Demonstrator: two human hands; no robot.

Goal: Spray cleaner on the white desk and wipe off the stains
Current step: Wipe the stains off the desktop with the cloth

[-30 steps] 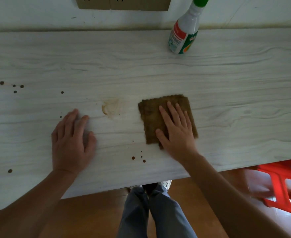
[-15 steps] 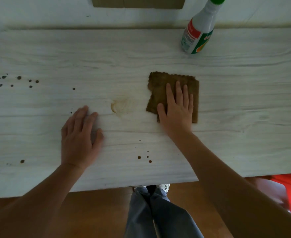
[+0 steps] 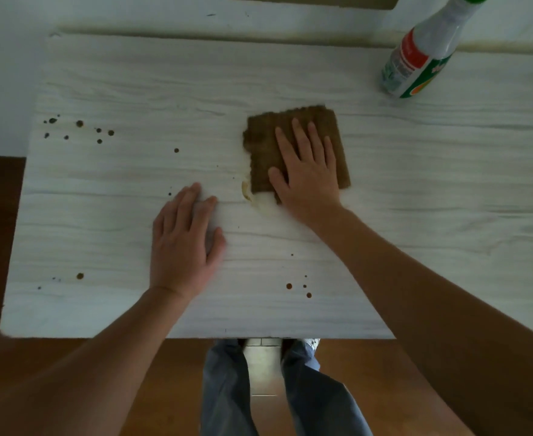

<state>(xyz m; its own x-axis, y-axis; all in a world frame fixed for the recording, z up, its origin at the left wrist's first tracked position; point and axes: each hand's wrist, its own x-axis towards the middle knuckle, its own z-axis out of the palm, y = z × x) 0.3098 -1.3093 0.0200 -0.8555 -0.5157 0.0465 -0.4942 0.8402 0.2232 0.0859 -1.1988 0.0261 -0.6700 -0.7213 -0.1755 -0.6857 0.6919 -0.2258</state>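
A brown square cloth (image 3: 265, 143) lies flat on the white desk (image 3: 416, 196). My right hand (image 3: 306, 171) presses on it with straight, spread fingers. The cloth's lower left edge covers part of a pale yellowish smear (image 3: 246, 191). My left hand (image 3: 185, 243) rests flat on the desk, just left of the smear. Dark brown drops dot the desk at the upper left (image 3: 79, 123), lower left (image 3: 79, 276) and near the front edge (image 3: 289, 286). The spray cleaner bottle (image 3: 416, 61), white with a green cap, stands at the back right.
The desk's left edge (image 3: 23, 196) and front edge (image 3: 196, 336) border a brown wooden floor. My legs in blue jeans (image 3: 227, 388) stand below the front edge. A wall with a socket plate (image 3: 309, 0) runs behind the desk.
My right hand slid the cloth left onto the yellowish smear, which lay clear of the cloth before. The view shifted left, showing the desk's left edge. My left hand stayed flat.
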